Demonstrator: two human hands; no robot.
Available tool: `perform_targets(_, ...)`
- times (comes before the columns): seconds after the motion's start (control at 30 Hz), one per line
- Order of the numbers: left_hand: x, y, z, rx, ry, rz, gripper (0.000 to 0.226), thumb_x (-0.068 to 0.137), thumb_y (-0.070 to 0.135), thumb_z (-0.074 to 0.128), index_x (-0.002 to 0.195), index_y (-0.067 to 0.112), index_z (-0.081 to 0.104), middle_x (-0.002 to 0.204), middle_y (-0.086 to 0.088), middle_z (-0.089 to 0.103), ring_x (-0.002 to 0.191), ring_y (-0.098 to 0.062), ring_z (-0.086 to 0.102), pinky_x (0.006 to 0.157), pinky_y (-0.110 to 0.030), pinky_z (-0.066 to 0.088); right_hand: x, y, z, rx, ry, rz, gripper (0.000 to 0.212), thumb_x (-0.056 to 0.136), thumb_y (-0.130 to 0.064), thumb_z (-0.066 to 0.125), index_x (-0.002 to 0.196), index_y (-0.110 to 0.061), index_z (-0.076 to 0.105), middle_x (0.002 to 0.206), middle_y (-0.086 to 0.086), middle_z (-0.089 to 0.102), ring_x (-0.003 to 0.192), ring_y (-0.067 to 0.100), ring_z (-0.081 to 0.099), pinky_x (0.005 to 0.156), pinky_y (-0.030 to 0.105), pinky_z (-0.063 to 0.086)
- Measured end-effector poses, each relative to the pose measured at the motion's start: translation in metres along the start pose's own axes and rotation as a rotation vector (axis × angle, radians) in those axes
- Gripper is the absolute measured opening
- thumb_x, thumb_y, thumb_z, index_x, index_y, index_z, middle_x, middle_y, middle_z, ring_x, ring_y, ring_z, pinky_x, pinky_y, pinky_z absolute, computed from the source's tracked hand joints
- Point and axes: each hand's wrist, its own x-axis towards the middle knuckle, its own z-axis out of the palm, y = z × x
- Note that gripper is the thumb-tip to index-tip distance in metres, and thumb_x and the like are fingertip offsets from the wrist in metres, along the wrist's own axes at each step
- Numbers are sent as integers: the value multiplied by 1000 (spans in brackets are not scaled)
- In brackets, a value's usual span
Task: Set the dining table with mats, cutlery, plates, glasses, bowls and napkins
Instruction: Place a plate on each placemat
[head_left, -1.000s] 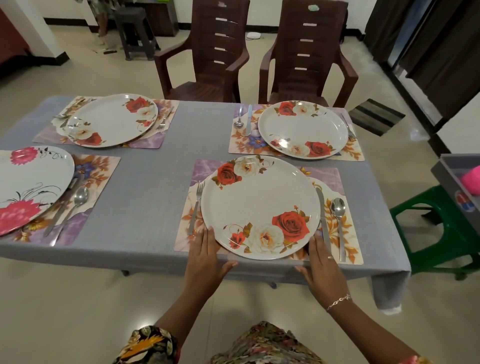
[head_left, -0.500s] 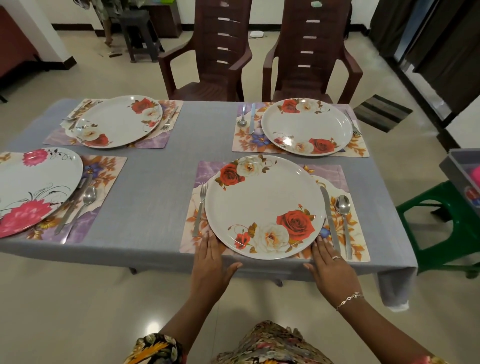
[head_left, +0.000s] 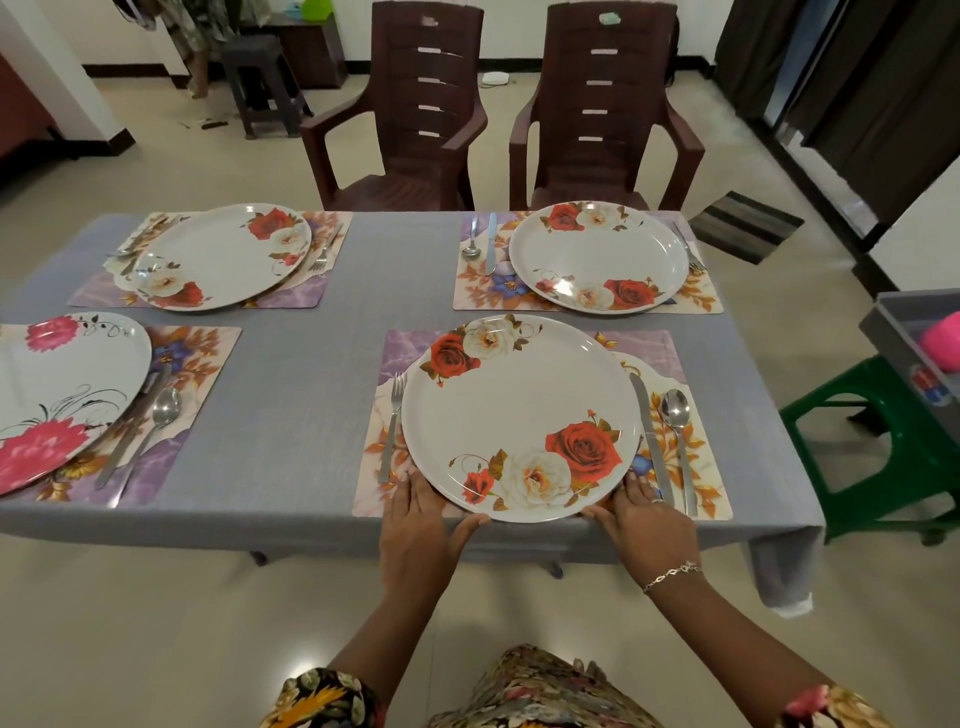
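Note:
A white plate with red roses lies on the near floral mat. My left hand touches its near left rim with straight fingers and the thumb spread along the edge. My right hand touches the near right rim the same way. A fork lies left of the plate; a knife and a spoon lie right of it. Three other mats carry plates: far right, far left, and a pink-flowered one at the left.
The table wears a grey cloth. Two brown plastic chairs stand at the far side. To the right a green stool holds a grey bin with something pink in it. A dark stool stands far left.
Both hands stay at the plate's near rim and have slid slightly inward along it. The plate has hardly shifted; the camera has dipped a little.

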Motion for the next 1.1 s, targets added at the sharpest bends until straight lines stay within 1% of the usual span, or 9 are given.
perform_targets(0.1,1,0,-2,5,-8,11,92,74,72,46,121,-6,55,116,-21,65,101,-37,65,75,-44,57,1,-6,-6,21,31,27,55,92,-51,39,124,-9,56,130,11,56,110,26,60,83,33,52)
perform_targets(0.3,1,4,2,-58,110,27,91,79,72,40,136,0,39,132,-19,55,118,-37,56,92,-46,48,-4,7,-6,160,171,-16,28,66,-36,80,76,-11,72,69,6,71,51,21,66,40,27,50)
perform_targets(0.47,6,55,4,74,261,401,62,91,52,33,133,7,40,136,-19,51,132,-34,38,114,-43,12,6,51,-11,153,270,56,57,46,-5,90,99,1,70,98,21,70,79,37,70,62,45,56)
perform_targets(0.57,17,111,15,133,111,795,65,70,50,72,123,15,60,127,-8,61,121,-25,55,109,-40,33,16,70,-2,143,185,63,71,45,-10,92,111,-1,64,105,18,68,80,33,70,67,41,56)
perform_targets(0.63,22,148,18,182,-44,895,71,67,59,71,121,15,63,128,-5,61,123,-21,54,105,-36,38,16,78,5,184,160,19,75,60,-12,85,127,-3,53,122,16,61,92,30,68,78,39,55)
perform_targets(0.77,31,194,35,347,-314,992,78,96,49,38,147,-3,11,156,-21,8,146,-31,3,117,-38,-5,15,86,-2,218,108,-56,70,90,-22,56,147,-14,15,154,2,21,130,18,42,108,30,33)
perform_targets(0.87,32,204,50,464,-300,963,81,96,54,28,148,-3,3,156,-22,-2,145,-33,-6,116,-41,-11,18,92,-5,242,39,-69,73,92,-27,52,148,-17,6,156,-2,10,136,14,33,112,27,26)
perform_targets(0.97,27,204,50,431,-340,911,86,94,57,30,148,-2,-3,156,-20,-9,144,-31,-12,113,-38,-16,20,97,-4,237,76,-94,74,85,-25,63,146,-14,22,153,3,22,132,21,42,108,33,34)
perform_targets(1.1,22,197,45,379,-371,904,85,95,54,32,147,0,-7,155,-18,-13,144,-29,-14,107,-33,-19,23,104,2,177,171,-127,80,40,-26,94,114,-11,66,115,3,67,86,16,71,69,27,55)
